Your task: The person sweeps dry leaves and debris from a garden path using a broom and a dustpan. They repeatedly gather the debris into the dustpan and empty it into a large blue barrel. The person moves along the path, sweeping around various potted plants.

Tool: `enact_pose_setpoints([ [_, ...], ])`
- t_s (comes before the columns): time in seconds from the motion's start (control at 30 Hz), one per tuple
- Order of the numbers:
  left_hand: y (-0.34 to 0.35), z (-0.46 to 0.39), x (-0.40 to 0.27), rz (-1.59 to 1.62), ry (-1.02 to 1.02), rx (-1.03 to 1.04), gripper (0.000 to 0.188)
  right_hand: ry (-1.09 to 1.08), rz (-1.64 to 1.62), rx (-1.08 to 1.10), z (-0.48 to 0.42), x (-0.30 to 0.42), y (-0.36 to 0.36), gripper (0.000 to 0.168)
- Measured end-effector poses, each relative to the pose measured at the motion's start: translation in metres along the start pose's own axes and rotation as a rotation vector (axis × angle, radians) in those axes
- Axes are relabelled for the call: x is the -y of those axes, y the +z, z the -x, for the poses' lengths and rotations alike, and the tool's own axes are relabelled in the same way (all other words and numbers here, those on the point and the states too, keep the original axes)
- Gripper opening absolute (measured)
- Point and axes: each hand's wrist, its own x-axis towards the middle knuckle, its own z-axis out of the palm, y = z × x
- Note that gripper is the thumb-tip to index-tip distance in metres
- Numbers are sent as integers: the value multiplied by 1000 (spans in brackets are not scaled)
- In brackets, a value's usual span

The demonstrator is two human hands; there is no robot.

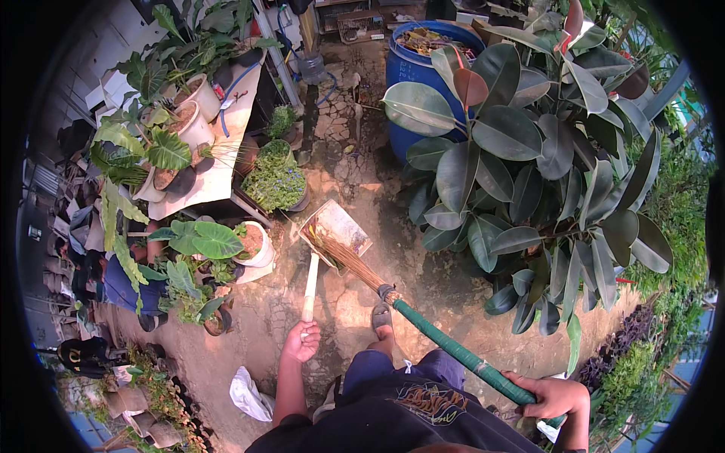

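Note:
My left hand is closed around the pale handle of a dustpan. The pan hangs out before me, low over the cracked floor, with dry leaves and debris along its near left side. In my right hand is the green-wrapped handle of a stick broom, gripped near its end. The broom slants up to the left, and its brown bristles lie across the pan's near part, over some of the debris. Whether the pan touches the ground I cannot tell.
A blue drum with dry leaves stands beyond, partly behind a large rubber plant on the right. Potted plants crowd a table at left. A white bag lies by my left arm. Another person's blue clothing shows behind leaves.

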Motion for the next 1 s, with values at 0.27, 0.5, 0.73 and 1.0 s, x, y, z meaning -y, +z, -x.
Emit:
enact_pose_setpoints([
  [0.27,121,-32,-130,-138,86,237,10,64,11,-126,-6,82,-60,85],
  [0.5,238,-55,-266,-322,135,345,12,-9,29,-311,-39,141,-106,88],
  [0.73,368,-45,-360,-611,204,365,12,-42,115,-483,-38,191,-136,87],
  [1.0,488,-63,-413,-936,265,541,17,-97,-3,-684,-41,225,-85,94],
])
